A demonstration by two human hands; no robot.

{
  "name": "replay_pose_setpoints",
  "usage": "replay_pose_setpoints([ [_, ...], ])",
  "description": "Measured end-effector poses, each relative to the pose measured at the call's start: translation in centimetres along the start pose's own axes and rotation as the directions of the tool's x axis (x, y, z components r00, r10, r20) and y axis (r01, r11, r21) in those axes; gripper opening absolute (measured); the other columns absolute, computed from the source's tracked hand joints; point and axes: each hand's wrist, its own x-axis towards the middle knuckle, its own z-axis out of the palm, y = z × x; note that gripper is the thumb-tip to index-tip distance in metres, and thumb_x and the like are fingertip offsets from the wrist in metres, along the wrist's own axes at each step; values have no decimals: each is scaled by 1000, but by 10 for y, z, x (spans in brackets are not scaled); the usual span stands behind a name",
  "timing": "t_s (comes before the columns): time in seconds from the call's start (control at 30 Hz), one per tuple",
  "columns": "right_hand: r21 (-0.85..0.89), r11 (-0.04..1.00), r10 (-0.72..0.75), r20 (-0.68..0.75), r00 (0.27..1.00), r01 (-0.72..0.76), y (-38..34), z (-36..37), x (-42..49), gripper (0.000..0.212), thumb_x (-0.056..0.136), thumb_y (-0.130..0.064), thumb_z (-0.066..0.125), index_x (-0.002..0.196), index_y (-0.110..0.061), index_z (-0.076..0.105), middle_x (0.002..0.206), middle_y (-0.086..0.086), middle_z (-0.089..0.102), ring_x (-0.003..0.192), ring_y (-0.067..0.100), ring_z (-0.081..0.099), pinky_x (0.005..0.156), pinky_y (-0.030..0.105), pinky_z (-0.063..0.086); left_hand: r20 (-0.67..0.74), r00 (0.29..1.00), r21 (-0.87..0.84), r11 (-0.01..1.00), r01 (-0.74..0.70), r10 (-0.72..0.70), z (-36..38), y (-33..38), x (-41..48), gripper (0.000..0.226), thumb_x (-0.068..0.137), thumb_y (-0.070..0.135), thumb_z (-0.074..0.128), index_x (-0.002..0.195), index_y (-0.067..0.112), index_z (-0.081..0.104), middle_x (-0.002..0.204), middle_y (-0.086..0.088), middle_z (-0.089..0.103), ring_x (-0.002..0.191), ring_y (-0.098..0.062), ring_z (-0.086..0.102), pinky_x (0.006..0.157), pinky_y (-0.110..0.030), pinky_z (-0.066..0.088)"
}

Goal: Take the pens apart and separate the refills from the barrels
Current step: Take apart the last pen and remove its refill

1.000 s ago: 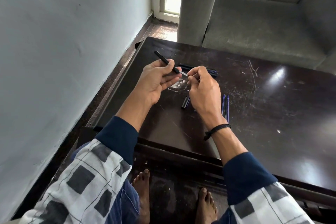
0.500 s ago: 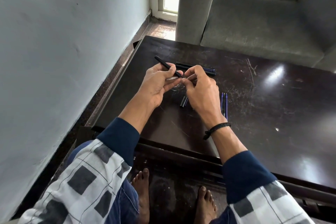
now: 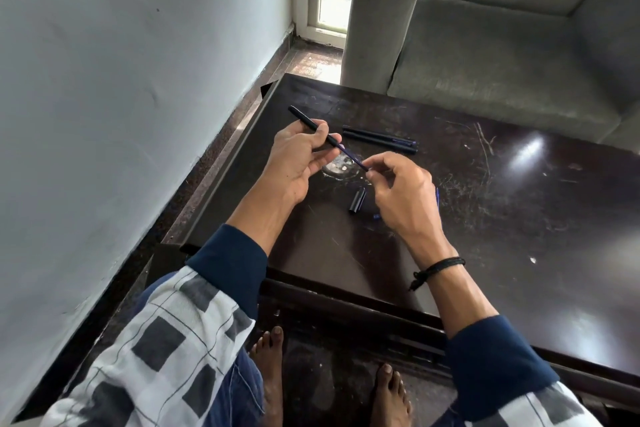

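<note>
My left hand [image 3: 297, 159] grips a black pen barrel [image 3: 304, 120] that points up and to the left. A thin blue refill [image 3: 353, 157] sticks partway out of the barrel's lower end. My right hand [image 3: 401, 199] pinches the free tip of that refill between thumb and fingers. Two black pens [image 3: 379, 139] lie side by side on the dark table [image 3: 519, 211] just beyond my hands. A short black pen piece [image 3: 357, 199] lies on the table below my hands. Blue refills [image 3: 437, 196] lie behind my right hand, mostly hidden.
A pale wall runs along the left, close to the table's left edge. A grey sofa [image 3: 502, 62] stands behind the table. The table top is scratched and glossy, with a pale smudge [image 3: 341, 168] under my hands. My bare feet [image 3: 391, 395] are below its front edge.
My hands have drawn apart: the right hand moved right and down, and the blue refill now shows between it and the barrel. The camera view shifted slightly.
</note>
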Motion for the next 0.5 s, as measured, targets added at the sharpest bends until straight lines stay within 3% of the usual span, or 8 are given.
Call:
replay_pose_setpoints([
  [0.07, 3, 998, 70, 28, 997, -70, 0, -3, 3, 19, 92, -9, 67, 97, -25, 76, 85, -14, 69, 79, 3, 62, 67, 2, 39, 15, 1000, 12, 1000, 20, -20, 0, -1, 0, 5, 98, 7, 62, 102, 9, 65, 95, -18, 74, 93, -29, 74, 80, -34, 62],
  [0.3, 204, 961, 190, -7, 982, -185, -4, 5, 6, 21, 90, -6, 72, 86, -27, 73, 76, -14, 70, 67, -7, 62, 64, 9, 44, 55, 997, 28, 998, 59, -60, 1, -2, 0, 5, 98, 7, 62, 102, 9, 64, 88, -15, 75, 86, -28, 75, 76, -36, 62],
  [0.37, 244, 955, 184, -39, 982, -169, -12, 13, 7, 19, 90, -9, 73, 88, -28, 73, 80, -13, 72, 74, -3, 65, 69, 16, 49, 78, 995, 44, 997, 63, -66, 2, -4, -1, 5, 98, 8, 62, 101, 9, 65, 87, -14, 75, 84, -27, 75, 74, -35, 62],
  [0.5, 250, 959, 141, -17, 990, -133, -26, 15, 5, 8, 91, -22, 75, 97, -26, 73, 92, -12, 73, 85, 2, 69, 76, 18, 53, 83, 995, 24, 998, 49, -51, 2, -1, -2, 4, 99, 10, 61, 102, 9, 64, 85, -12, 75, 79, -25, 75, 68, -32, 61],
])
